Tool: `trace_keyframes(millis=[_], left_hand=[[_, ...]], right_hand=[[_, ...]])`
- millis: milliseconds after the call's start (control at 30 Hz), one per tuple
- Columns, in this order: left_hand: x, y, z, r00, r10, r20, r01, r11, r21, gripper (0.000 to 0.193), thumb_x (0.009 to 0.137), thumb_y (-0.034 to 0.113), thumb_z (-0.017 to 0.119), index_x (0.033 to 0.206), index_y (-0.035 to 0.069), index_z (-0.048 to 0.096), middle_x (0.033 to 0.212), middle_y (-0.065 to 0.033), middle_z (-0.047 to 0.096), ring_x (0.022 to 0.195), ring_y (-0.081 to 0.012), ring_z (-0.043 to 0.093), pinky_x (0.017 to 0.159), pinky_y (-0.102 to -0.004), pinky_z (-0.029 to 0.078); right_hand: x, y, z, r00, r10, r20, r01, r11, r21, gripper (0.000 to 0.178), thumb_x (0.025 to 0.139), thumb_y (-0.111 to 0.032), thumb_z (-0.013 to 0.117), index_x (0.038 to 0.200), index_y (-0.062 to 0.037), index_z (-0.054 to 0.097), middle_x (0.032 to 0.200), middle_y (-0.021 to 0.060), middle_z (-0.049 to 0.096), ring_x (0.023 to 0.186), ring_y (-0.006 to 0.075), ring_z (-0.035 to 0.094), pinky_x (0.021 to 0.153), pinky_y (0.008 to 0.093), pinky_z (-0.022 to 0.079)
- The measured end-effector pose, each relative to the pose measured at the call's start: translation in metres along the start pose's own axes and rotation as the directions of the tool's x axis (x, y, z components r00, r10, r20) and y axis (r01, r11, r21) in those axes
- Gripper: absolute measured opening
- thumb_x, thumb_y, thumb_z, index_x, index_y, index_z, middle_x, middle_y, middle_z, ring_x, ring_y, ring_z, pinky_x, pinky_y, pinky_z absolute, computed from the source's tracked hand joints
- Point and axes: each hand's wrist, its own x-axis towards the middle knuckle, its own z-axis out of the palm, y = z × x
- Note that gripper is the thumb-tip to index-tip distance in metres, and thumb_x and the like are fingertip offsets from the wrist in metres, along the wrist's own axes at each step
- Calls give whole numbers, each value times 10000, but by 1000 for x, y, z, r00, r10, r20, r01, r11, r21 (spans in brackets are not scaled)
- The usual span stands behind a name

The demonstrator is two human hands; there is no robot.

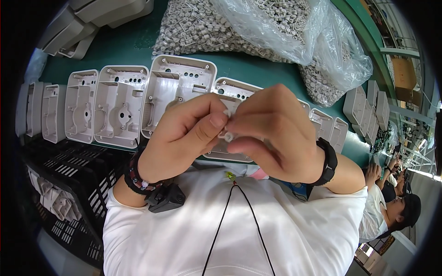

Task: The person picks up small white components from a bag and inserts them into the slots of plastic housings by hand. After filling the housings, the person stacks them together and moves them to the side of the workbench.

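Note:
In front of my chest, my left hand (186, 131) pinches a small off-white plastic part (228, 136) between thumb and bent index finger. My right hand (278, 133) meets it from the other side, its fingertips closed on the same spot. A ring-shaped bit of the part shows below the fingertips; the rest is hidden by the fingers. Behind the hands stands a row of open light-grey plastic housings. One housing (180, 76) lies just beyond my left hand, and another (244, 87) is partly covered by both hands.
Clear plastic bags (317, 41) full of small off-white parts lie at the back of the green table (124, 46). Stacked housings (78, 27) stand far left, more (366, 110) at right. A black crate (87, 184) holds pale parts at lower left. Other people sit at right.

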Motion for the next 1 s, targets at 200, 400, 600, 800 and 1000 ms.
trace_keyframes(millis=[200,400,600,800,1000], left_hand=[[-3,-3,6,999,39,-7,-35,958,284,334,969,258,430,781,-2,525,602,-23,487,549,-96,439,510,-241,367],[-4,3,8,995,-94,-28,98,964,249,410,975,289,386,726,-11,514,583,-91,508,521,-225,487,513,-296,392],[-4,5,-1,987,-110,113,62,928,367,483,973,366,331,716,-1,511,583,-109,504,528,-289,509,500,-332,396],[0,4,-2,970,-60,234,-59,879,472,536,968,431,284,708,12,495,573,-93,490,527,-274,522,489,-341,387],[-9,10,-8,995,-64,74,41,962,271,487,960,452,316,785,27,476,551,-58,445,451,-166,432,435,-275,321]], right_hand=[[-2,-8,3,985,-160,59,167,975,-146,201,647,-60,663,843,-32,626,865,58,594,729,187,567,574,249,411],[-7,-11,10,992,-102,77,109,990,-86,208,648,-61,637,853,-24,628,859,70,588,682,183,575,535,258,426],[-10,-16,5,979,31,200,-41,998,48,220,641,-71,624,855,-25,628,806,59,561,671,178,581,539,263,453],[-2,-22,-2,930,-89,356,130,987,-91,181,644,-75,612,819,-32,629,754,37,548,672,162,579,544,260,450],[13,-11,-31,953,-88,289,158,961,-227,129,632,-91,624,757,-59,626,705,16,538,633,176,552,549,282,437]])
